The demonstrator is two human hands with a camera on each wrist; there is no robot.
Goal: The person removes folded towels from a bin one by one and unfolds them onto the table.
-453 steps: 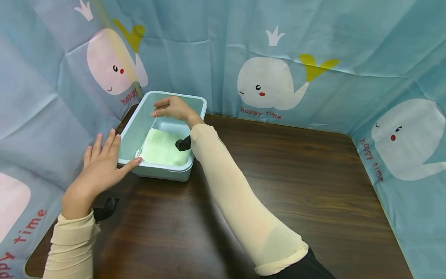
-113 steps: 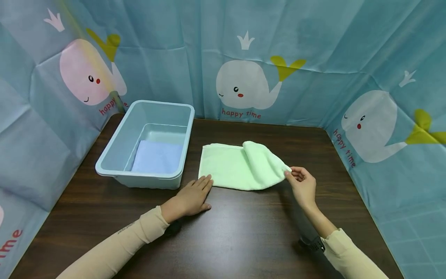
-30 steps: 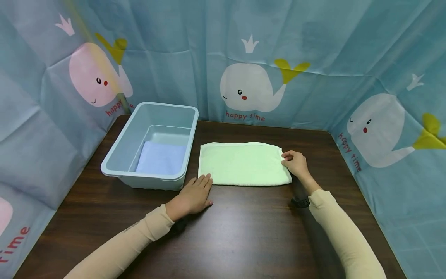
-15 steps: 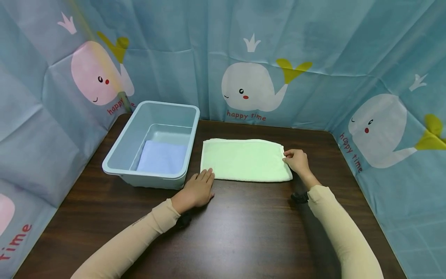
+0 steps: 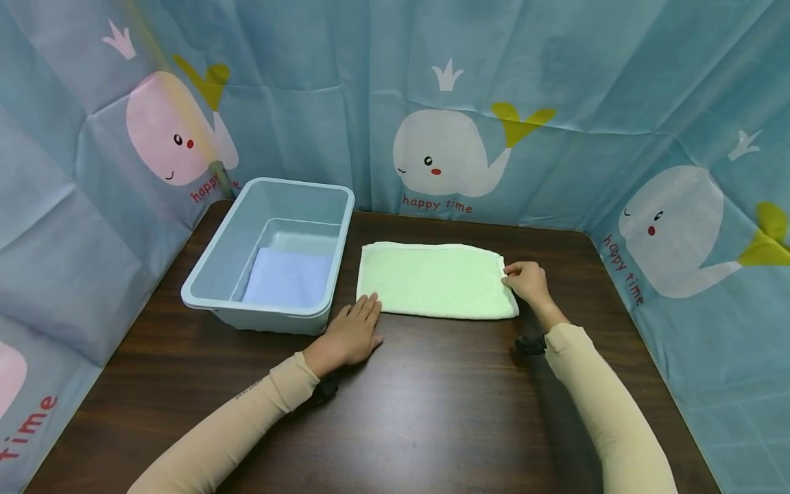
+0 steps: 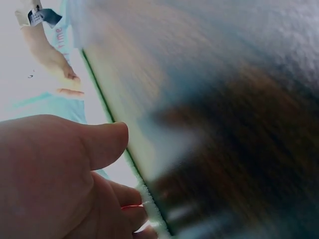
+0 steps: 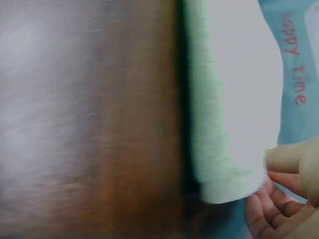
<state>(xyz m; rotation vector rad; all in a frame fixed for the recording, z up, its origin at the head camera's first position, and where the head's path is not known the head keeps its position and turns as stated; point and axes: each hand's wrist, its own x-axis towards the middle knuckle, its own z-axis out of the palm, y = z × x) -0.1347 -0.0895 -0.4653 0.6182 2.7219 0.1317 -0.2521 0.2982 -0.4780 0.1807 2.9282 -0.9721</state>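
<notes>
A light green towel [image 5: 435, 280] lies folded into a long rectangle on the wooden table. My left hand [image 5: 353, 333] rests with straight fingers on its near left corner. At the towel's right edge, my right hand [image 5: 529, 283] pinches the border between thumb and fingers. The right wrist view shows that thumb [image 7: 284, 158] at the edge of the towel [image 7: 246, 99], with the other fingers curled beneath. In the left wrist view, my left thumb [image 6: 107, 142] lies along the near edge. Left of the towel stands a pale blue plastic bin [image 5: 265, 311] holding a folded blue cloth [image 5: 286, 278].
Dark wooden table [image 5: 432, 398] extends in front of the towel and to its right. A blue curtain [image 5: 321, 123] with whale prints closes off the back and both sides. The bin's right wall stands close to my left hand.
Fifteen seconds ago the green towel lay in the bin. Later its right part was bunched up; now it lies flat. Over the last second, hands and towel have shifted slightly away from me.
</notes>
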